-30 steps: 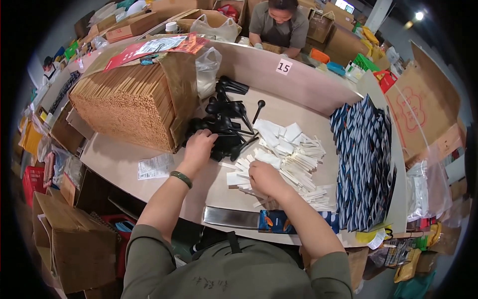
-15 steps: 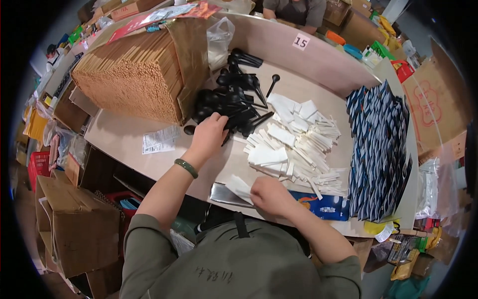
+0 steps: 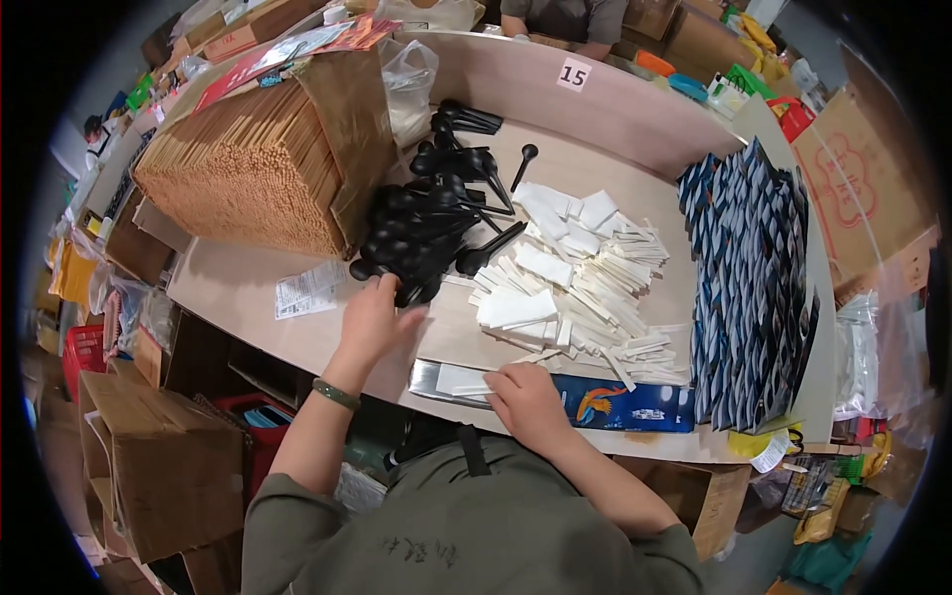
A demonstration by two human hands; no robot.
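Note:
My left hand is at the near edge of a heap of black plastic spoons, its fingertips touching the closest ones and its thumb spread away. My right hand is closed on the edge of a flat white paper packet. That packet lies over the silver end of a blue pouch with an orange picture, along the table's front edge. Beyond my right hand spreads a pile of white packets and thin white strips. The fingertips of my right hand are partly hidden.
A carton packed with brown sleeves stands at the left, near a printed slip. Upright blue and silver pouches line the right side. A low partition closes the back, with a person behind it. Cartons stand beside the table.
My left hand has drawn back toward me and left along the spoon heap, its thumb now spread. The white packet at my right hand has gone from tilted to flat on the pouch.

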